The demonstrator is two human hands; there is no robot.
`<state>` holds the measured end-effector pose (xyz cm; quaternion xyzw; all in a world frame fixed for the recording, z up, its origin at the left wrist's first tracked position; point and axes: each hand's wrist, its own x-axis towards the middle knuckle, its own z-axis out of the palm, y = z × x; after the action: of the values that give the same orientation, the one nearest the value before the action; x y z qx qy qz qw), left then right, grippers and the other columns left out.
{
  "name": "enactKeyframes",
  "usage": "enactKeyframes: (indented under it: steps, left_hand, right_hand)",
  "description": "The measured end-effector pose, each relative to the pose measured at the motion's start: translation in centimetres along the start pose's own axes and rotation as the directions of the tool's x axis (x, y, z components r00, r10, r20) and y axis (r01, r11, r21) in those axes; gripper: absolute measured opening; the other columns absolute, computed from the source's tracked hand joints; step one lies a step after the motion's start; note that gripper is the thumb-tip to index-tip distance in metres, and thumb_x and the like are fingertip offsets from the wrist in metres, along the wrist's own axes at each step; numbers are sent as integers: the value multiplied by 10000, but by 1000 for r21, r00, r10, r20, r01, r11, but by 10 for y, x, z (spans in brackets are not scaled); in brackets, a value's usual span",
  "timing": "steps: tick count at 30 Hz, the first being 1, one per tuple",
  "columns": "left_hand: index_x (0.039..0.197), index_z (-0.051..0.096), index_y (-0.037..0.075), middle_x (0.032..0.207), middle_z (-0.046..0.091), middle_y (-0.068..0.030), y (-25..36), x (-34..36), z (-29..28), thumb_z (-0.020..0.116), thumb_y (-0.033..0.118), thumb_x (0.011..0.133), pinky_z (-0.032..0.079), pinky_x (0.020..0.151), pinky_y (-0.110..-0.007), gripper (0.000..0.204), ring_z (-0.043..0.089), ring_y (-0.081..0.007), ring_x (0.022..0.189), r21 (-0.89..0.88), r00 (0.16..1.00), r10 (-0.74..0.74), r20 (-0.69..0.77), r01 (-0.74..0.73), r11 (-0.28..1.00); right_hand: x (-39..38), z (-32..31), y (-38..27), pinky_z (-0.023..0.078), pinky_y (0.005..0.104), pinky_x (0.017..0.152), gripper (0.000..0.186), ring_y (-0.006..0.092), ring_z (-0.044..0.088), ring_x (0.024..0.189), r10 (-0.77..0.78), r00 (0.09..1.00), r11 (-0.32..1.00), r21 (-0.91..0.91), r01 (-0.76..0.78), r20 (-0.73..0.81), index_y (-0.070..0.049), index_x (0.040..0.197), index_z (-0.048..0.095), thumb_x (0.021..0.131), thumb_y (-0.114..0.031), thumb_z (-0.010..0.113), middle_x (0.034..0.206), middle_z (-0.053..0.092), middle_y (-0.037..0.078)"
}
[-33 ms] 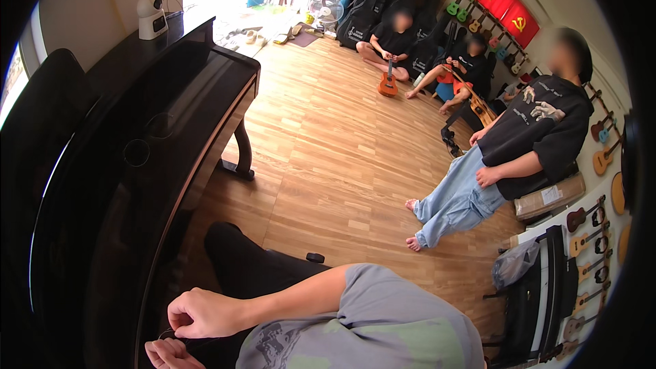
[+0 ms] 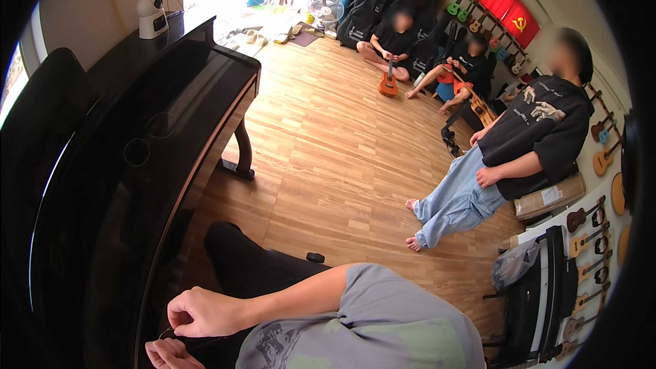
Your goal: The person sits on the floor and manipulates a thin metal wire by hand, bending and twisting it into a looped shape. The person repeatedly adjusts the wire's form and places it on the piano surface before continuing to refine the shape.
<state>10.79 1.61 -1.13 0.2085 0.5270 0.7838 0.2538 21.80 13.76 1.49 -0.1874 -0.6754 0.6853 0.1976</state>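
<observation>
At the lower left, my right hand (image 2: 205,312) is closed in a pinch, with thumb and index finger together. Just below it is my left hand (image 2: 171,354), its fingers also pinched and partly cut off by the lower edge. A thin, dark string (image 2: 162,333) curves between the two sets of fingertips, and both hands grip it. Most of the string is lost against dark clothing, so its length cannot be made out. Beside my hands, to the left, stands a glossy black piano (image 2: 116,232), which neither hand touches.
A white camera (image 2: 152,17) sits on the piano's far end. One person (image 2: 533,137) stands barefoot at the right; two others sit at the back, one with a ukulele (image 2: 388,82). Black instrument cases (image 2: 369,7), a fan (image 2: 325,10) and a cardboard box (image 2: 550,196) line the walls.
</observation>
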Motion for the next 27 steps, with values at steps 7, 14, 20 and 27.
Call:
enactKeyframes:
  steps: [7, 14, 20, 27]
  left_hand:
    - [629, 318, 115, 545, 266, 28, -2, 2, -6, 541, 184, 941, 234, 470, -239, 390, 262, -87, 474, 24, 996, -29, 84, 27, 999]
    - [638, 301, 117, 550, 253, 30, -5, 2, -2, 543, 220, 950, 222, 471, -238, 408, 250, -80, 478, 27, 997, -21, 72, 19, 999]
    - [649, 306, 110, 544, 259, 27, -13, 1, -1, 540, 239, 955, 217, 470, -240, 406, 252, -80, 476, 57, 994, 86, 72, -90, 994]
    - [632, 292, 137, 527, 220, 58, -10, 10, 5, 529, 269, 966, 158, 427, -226, 430, 184, -43, 446, -240, 959, -259, -114, 226, 944]
  right_hand:
    - [8, -6, 14, 465, 297, 577, 75, 169, 611, 627, -346, 938, 866, -382, 322, 7, 26, 787, 589, 792, -43, 619, 667, 613, 90]
    - [10, -11, 3, 474, 241, 558, 131, 126, 642, 642, 174, 967, 937, 269, -221, 188, 17, 811, 568, 850, -97, 622, 703, 607, 62]
    - [8, 6, 15, 473, 262, 580, 99, 126, 607, 654, 29, 1000, 975, 218, -27, -8, 15, 822, 560, 856, -58, 618, 748, 595, 62]
    - [3, 11, 28, 398, 398, 839, 92, 241, 541, 905, -419, 905, 764, -566, 309, -71, -63, 831, 591, 797, -85, 674, 908, 577, 58]
